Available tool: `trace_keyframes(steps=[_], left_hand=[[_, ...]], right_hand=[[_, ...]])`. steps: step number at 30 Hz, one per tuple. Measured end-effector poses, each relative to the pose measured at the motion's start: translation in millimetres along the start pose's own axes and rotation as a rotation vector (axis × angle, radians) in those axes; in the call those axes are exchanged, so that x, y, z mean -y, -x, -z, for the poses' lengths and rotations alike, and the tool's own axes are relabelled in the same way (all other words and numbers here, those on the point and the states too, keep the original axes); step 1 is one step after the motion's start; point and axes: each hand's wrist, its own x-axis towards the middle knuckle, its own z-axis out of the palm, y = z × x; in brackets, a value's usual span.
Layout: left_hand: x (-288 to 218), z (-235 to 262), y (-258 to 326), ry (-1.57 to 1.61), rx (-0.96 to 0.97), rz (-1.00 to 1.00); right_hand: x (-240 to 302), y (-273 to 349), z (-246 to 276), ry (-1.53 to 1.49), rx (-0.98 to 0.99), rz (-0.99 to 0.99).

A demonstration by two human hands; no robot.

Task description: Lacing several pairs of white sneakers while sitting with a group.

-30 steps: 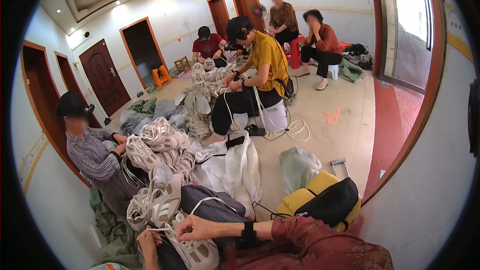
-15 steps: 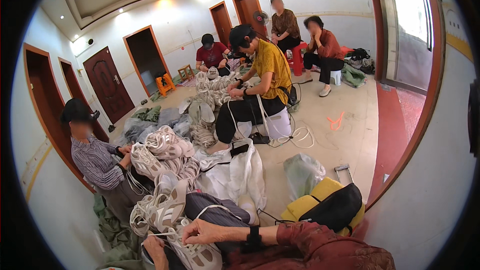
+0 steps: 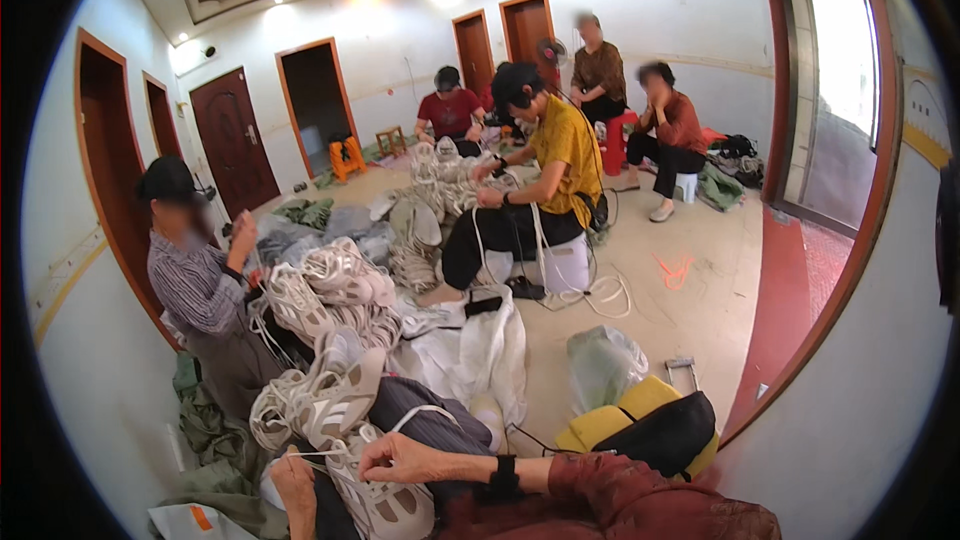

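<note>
We take the shoe (image 3: 385, 500) on our lap as the landmark. It is a pale sneaker lying sole-away, its long axis running from near our knees back toward our body, toe end nearer the bottom edge of the view.

Our right hand (image 3: 405, 458) lies right on top of the shoe, fingers curled down over the upper near the lace area; the grip looks closed, pinching something thin there, though we cannot tell exactly what sits between the fingertips. Our left hand (image 3: 296, 480) sits just left of the shoe, fingers closed, and a thin pale lace (image 3: 318, 454) runs from it across to the right hand, roughly crosswise to the shoe's long axis. So the lace stretches between the two hands, above the shoe, with the right hand the nearer one to the eyelets.

Just beyond the shoe, farther from us, a heap of similar pale sneakers (image 3: 320, 395) rests against our knees. To the right of the shoe lies a yellow and black bag (image 3: 650, 425) on the floor. Beyond the heap, to the left, a person in a striped shirt (image 3: 195, 285) handles another sneaker, and further off a person in a yellow shirt (image 3: 570, 145) sits at more piled shoes.
</note>
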Motion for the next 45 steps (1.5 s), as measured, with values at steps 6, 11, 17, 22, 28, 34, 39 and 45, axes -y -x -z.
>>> trace_keyframes(steps=[6,11,17,22,28,34,39,45], left_hand=[[10.4,6.0,-4.3,-0.101,0.035,-0.002],[31.9,10.5,-8.0,0.095,0.051,0.263],[4.6,6.4,-13.1,0.343,0.09,0.433],[26.2,-5.6,-11.5,0.244,0.061,0.126],[-4.2,-18.6,10.3,0.011,0.061,-0.05],[-37.8,-12.7,16.1,-0.064,0.007,-0.086],[-36.9,-0.2,10.7,-0.062,0.049,-0.015],[-14.2,-4.1,1.4,-0.2,0.039,-0.24]], right_hand=[[-0.7,5.4,7.0,-0.083,0.06,-0.064],[0.2,5.8,4.9,-0.083,0.02,-0.046],[-0.8,-3.0,4.4,-0.038,-0.034,0.013],[-2.0,0.8,5.8,0.116,-0.046,0.081],[8.2,5.3,10.9,0.16,-0.044,0.03],[17.2,5.4,5.5,0.295,0.019,-0.059],[15.4,1.4,3.9,0.234,0.064,-0.201],[4.1,-0.6,-19.1,0.711,-0.18,0.333]])
